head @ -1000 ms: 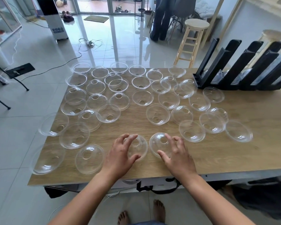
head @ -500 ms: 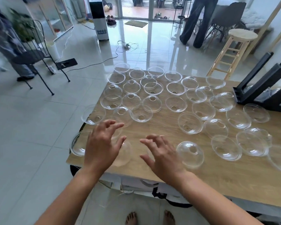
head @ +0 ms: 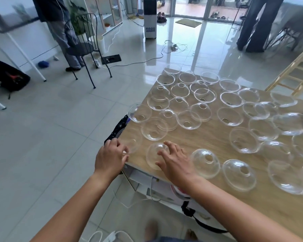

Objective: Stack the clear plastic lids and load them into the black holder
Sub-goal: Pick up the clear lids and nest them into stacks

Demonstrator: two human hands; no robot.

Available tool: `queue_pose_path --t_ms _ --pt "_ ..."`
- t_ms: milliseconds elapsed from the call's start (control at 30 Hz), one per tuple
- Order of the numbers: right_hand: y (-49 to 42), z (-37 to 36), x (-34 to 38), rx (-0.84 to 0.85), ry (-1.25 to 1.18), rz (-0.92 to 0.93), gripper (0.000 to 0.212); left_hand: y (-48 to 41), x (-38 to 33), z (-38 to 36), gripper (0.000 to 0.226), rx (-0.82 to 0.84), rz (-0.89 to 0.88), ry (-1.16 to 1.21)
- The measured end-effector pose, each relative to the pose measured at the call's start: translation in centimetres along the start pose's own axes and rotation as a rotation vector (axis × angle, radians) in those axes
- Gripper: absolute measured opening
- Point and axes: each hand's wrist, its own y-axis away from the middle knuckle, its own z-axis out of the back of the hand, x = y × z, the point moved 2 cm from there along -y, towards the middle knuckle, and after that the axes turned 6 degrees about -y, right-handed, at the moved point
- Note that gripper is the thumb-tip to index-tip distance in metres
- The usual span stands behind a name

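text: none legible | white floor unit [head: 150, 18]: dark blue mark on lower front, too blurred to read | lids [head: 205, 100], table [head: 217, 137]: no print, label or number visible

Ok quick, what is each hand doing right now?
Left hand: fingers curled on a clear dome lid at the table corner; grip cannot be told.
Right hand: open, fingers spread over another dome lid.

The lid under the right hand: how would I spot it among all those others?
Start at the wooden table and find its near left corner. The lid sits there, dome up with its hole on top, right behind the front edge, under the fingertips of the right hand. It stands alone, touching no other lid, between a faint corner lid by the left hand and two more domes to the right.
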Motion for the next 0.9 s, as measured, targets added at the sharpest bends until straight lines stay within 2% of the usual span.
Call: queue_pose_path --t_ms 200,367,500,600,767,900 --pt "0.8 0.9 -0.1 0.045 -0.128 -0.041 0.034 0.3 0.0 1.3 0.008 -0.08 0.001 0.196" --pt "2.5 3.4 -0.3 -0.055 -0.289 -0.094 0.029 -0.6 -1.0 4.3 0.007 -0.036 0.047 0.497" --pt "4.9 7.9 -2.3 -0.257 -0.346 -0.185 0.027 -1.9 -4.1 6.4 0.013 0.21 0.108 1.093" --pt "7.1 10.9 -5.7 -0.327 -0.309 -0.345 0.023 -2.8 -8.1 6.4 0.018 0.423 0.073 1.361" --pt "11.3 12.6 -11.1 -0.234 -0.228 -0.614 0.025 -3.0 -14.7 3.8 0.027 0.739 0.02 1.391" --pt "13.1 11.0 -12.9 -0.167 -0.209 -0.703 0.027 -3.0 -17.2 1.2 0.03 0.861 0.043 1.346"
